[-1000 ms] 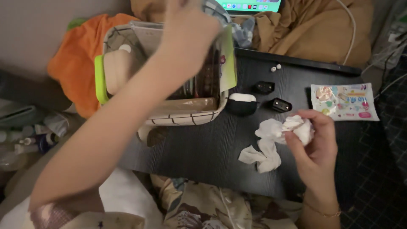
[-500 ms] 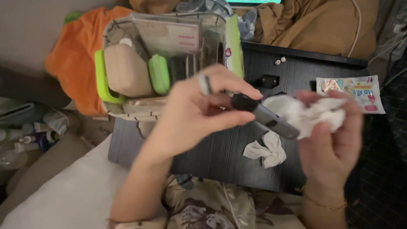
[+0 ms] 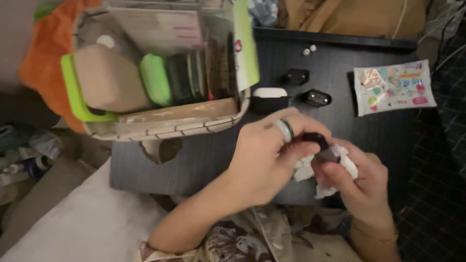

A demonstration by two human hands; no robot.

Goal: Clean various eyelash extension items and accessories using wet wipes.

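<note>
My left hand, with a ring on one finger, grips the dark end of a slim grey device over the black table. My right hand holds a crumpled white wipe pressed around the device's other end. Both hands meet near the table's front edge. Most of the device is hidden between fingers and wipe.
A white basket at the table's left holds a beige pouch, green cases and dark flat items. Behind the hands lie an earbud case, two small black parts, two white ear tips and a colourful flat packet.
My left hand came out of the basket with the grey device. Both hands then dropped toward the table's front edge, and the wipe closed around the device.
</note>
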